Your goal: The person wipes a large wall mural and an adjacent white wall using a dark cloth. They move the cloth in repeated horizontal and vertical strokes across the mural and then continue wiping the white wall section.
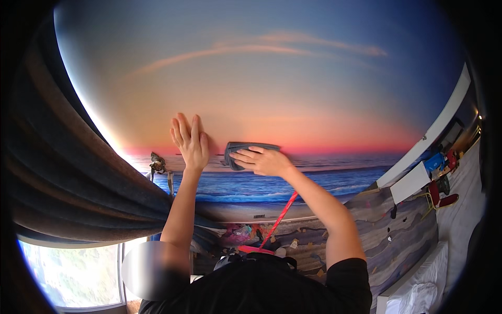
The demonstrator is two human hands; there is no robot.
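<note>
In front of me stands a wall covered by a mural (pixel 266 90) of a sunset sky above a blue sea. My left hand (pixel 191 147) is raised against it, bare, with the fingers slightly spread and the back of the hand towards me. A folded grey cloth (pixel 233 160) lies flat against the mural around the painted horizon. My right hand (pixel 266 161) presses over it with the fingers extended to the left. The palm side of both hands is hidden.
A dark curtain (pixel 70 157) hangs on the left, above a bright window (pixel 74 274). Below my right arm a red-handled broom (pixel 279 219) leans on the wall. Scraps and colourful rubbish (pixel 243 232) litter the patterned carpet (pixel 361 239). A red chair (pixel 441 198) and white door (pixel 429 133) are at right.
</note>
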